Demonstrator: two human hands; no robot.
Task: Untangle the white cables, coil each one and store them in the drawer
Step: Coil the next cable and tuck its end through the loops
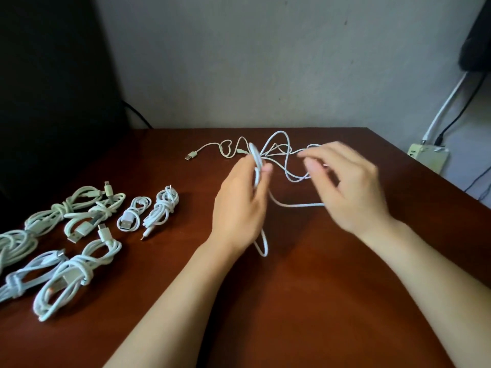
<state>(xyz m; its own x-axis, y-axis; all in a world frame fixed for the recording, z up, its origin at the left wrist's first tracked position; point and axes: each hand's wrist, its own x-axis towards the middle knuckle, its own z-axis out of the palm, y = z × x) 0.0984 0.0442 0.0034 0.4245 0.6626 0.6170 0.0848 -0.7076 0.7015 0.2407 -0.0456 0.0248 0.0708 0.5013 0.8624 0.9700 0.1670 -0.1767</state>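
1. Left grip [239,205] pinches several loops of the white cable [256,166] between thumb and fingers; one loop hangs below the palm.
2. Right grip [348,187] is blurred, fingers loosely curled at the same cable; cannot tell whether it pinches a strand.
3. Rest of that cable lies tangled on the surface [305,288] behind both grips, plug [190,156] far left.
4. Coiled cables [77,272] are grouped at the surface's left side.

White tangled cable [276,152], white and pale green coiled cables [77,235], a reddish-brown wooden table [305,288], a grey wall [252,62].
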